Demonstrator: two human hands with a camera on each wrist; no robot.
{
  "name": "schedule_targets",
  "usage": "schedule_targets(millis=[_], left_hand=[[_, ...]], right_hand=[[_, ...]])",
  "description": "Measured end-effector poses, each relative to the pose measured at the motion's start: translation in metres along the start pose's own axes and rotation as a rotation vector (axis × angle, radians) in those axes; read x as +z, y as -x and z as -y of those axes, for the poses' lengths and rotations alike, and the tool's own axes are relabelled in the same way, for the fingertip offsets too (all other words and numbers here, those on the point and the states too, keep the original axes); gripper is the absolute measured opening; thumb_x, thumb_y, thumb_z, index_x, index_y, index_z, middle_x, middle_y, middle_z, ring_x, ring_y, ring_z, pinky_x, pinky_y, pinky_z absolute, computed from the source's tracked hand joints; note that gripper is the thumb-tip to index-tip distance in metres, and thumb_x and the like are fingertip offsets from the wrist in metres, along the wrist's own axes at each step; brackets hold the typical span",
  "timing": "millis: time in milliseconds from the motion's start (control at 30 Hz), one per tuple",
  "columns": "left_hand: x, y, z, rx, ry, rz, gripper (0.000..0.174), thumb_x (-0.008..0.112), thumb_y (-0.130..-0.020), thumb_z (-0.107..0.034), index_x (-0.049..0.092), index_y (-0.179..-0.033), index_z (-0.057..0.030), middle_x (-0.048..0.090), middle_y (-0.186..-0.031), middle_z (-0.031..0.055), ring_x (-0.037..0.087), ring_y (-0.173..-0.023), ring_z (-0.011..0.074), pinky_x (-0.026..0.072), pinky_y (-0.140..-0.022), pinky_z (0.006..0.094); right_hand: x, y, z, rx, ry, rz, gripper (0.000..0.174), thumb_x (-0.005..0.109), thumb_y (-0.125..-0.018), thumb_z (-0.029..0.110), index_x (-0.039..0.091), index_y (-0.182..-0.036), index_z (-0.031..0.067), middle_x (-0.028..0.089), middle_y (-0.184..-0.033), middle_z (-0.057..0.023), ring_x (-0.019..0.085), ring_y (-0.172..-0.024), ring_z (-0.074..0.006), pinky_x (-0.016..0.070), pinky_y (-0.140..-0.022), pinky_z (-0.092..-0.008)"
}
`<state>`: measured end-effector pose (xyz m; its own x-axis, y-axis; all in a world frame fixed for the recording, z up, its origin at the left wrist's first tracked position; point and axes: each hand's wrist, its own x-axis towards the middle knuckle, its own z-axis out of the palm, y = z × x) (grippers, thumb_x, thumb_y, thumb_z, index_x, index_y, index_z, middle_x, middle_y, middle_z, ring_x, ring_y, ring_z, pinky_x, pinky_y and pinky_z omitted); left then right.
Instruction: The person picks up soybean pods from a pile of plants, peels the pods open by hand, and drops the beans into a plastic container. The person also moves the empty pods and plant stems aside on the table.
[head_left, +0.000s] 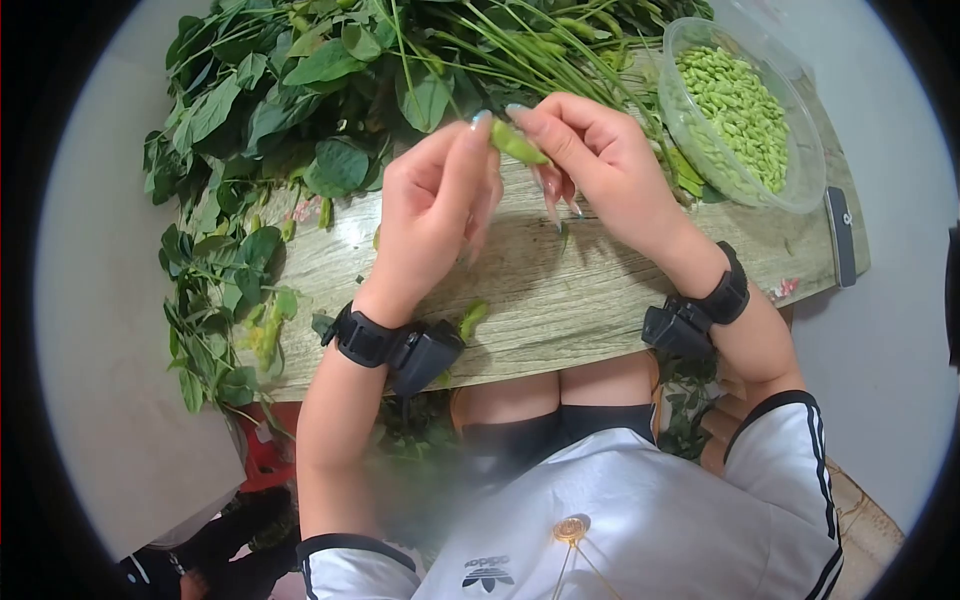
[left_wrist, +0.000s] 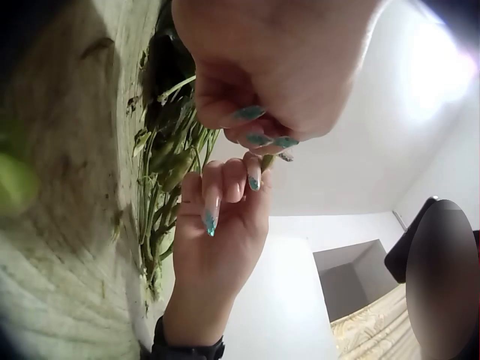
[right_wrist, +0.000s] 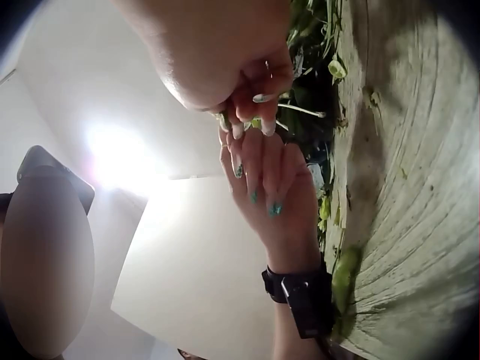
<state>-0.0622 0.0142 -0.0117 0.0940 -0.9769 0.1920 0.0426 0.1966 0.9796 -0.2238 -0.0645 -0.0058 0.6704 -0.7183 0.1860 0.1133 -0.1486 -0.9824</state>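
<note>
A green soybean pod [head_left: 518,145] is held up above the wood-grain table [head_left: 540,300], between the two hands in the head view. My left hand [head_left: 430,195] pinches its left end with thumb and fingers. From the other side, my right hand [head_left: 610,165] grips the pod with thumb and curled fingers. The wrist views show the fingertips of the left hand [left_wrist: 277,67] and right hand [right_wrist: 217,52] meeting, with most of the pod hidden behind them. A clear plastic tub [head_left: 815,150] of shelled green beans [head_left: 735,110] stands beside the right hand.
Leafy bean plants [head_left: 330,65] with stems and pods heap along the table's back and left side. Another pod [head_left: 473,320] lies near the front edge, by the left wrist. A dark flat bar-shaped object [head_left: 841,238] sits at the table's right edge.
</note>
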Motion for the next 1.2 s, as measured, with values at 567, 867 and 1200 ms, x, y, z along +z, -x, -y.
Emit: schedule_targets(millis=[567,867,1200], left_hand=[[0.01,0.01,-0.005,0.145,-0.255,0.021,0.031,0.053,-0.101,-0.017,0.061,-0.076,-0.0011,0.054,-0.055,-0.0035,0.046,-0.044,0.0013,0.0335,-0.043,0.0205],[0.002,0.008,0.006,0.131,-0.065,0.659,0.022,0.073,-0.083,-0.012,0.071,-0.065,0.0005,0.068,-0.064,0.007,0.056,-0.052,0.0103,0.0426,-0.049,0.0242],[-0.01,-0.008,-0.005,-0.193,-0.129,0.053,0.025,0.06,-0.097,-0.023,0.066,-0.097,0.0017,0.057,-0.054,-0.0016,0.05,-0.041,0.0039,0.0327,-0.037,0.0188]], right_hand=[[-0.002,-0.003,-0.004,0.025,-0.193,-0.124,0.043,0.055,-0.099,0.042,0.066,-0.079,0.0055,0.044,-0.055,0.0064,0.036,-0.044,-0.0003,0.027,-0.041,-0.0175],[-0.005,-0.004,-0.001,0.115,-0.189,-0.098,0.048,0.048,-0.101,0.046,0.061,-0.081,0.0044,0.045,-0.056,0.004,0.04,-0.043,-0.0025,0.0288,-0.039,-0.0172],[-0.006,0.002,0.005,0.125,-0.121,0.078,0.06,0.047,-0.098,0.055,0.053,-0.063,0.0066,0.045,-0.051,0.0027,0.044,-0.039,-0.0051,0.0376,-0.039,-0.0202]])
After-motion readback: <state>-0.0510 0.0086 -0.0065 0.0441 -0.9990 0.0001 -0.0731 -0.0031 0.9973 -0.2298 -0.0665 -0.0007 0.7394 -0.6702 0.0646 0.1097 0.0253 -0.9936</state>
